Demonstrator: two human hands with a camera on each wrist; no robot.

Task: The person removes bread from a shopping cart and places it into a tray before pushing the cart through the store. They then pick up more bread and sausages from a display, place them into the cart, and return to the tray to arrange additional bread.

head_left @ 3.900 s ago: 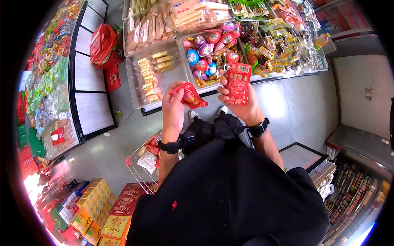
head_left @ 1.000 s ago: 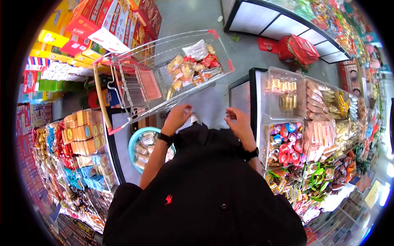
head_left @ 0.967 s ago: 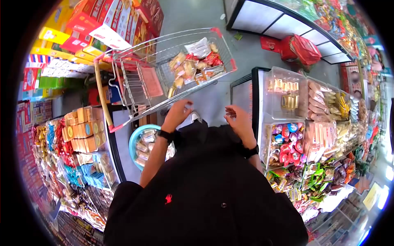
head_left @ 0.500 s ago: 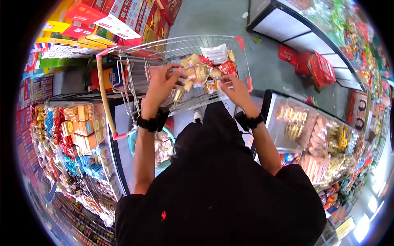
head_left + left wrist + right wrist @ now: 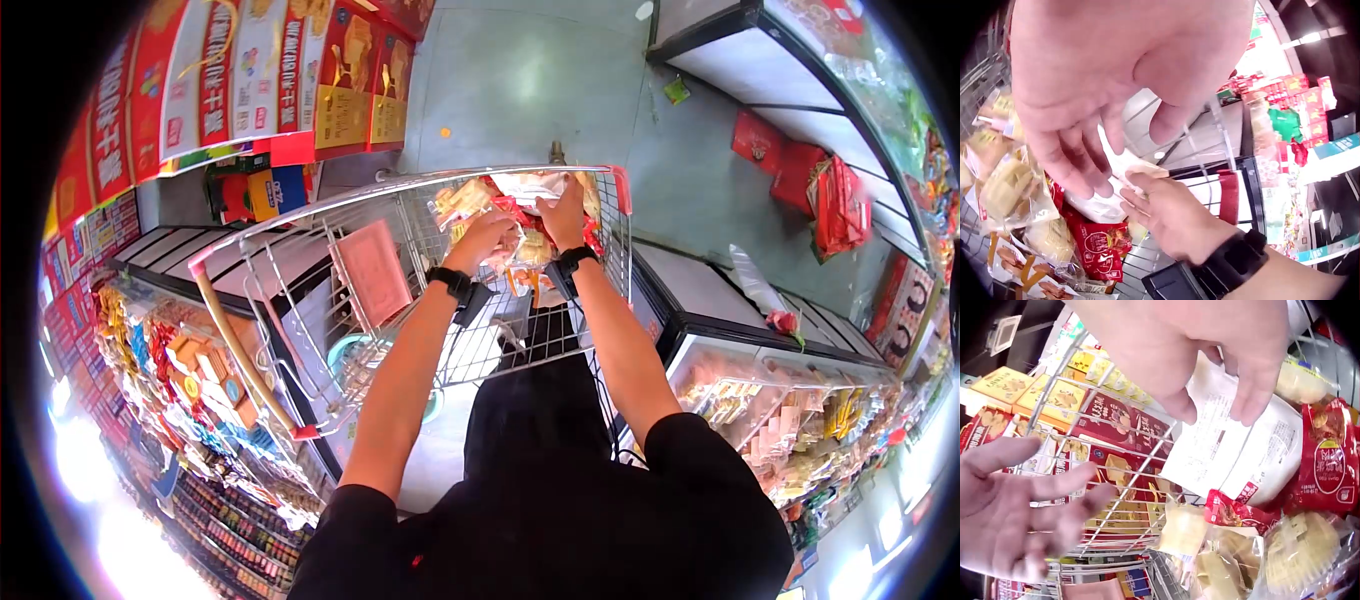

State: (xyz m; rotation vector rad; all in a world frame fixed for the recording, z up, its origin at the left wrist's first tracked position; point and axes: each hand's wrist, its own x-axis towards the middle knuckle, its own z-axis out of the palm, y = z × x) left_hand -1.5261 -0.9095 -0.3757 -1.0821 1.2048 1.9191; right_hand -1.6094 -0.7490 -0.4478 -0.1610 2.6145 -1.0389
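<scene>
My right hand (image 5: 565,218) is inside the shopping cart (image 5: 621,190) and pinches a white printed bag (image 5: 1210,456) between thumb and fingers. That bag lies on the heap at the cart's far end. My left hand (image 5: 487,240) hovers over the goods just beside it, fingers loosely bent, holding nothing. Red snack packets (image 5: 1329,456) lie against the white bag. Several clear-wrapped pale breads or cakes (image 5: 1007,190) fill the side nearest my left hand. In the left wrist view my left hand hides part of the white bag.
A pink seat flap (image 5: 370,272) and yellowish handle (image 5: 245,345) are at the cart's left end. Stacked red snack boxes (image 5: 215,85) stand beyond it. Display bins (image 5: 780,400) flank me on the right, and a turquoise basin (image 5: 352,352) sits below the cart.
Earlier both hands held red packets over the bins; later they were free beside the cart. Since then both have reached into the cart, and the right hand has taken hold of the white bag.
</scene>
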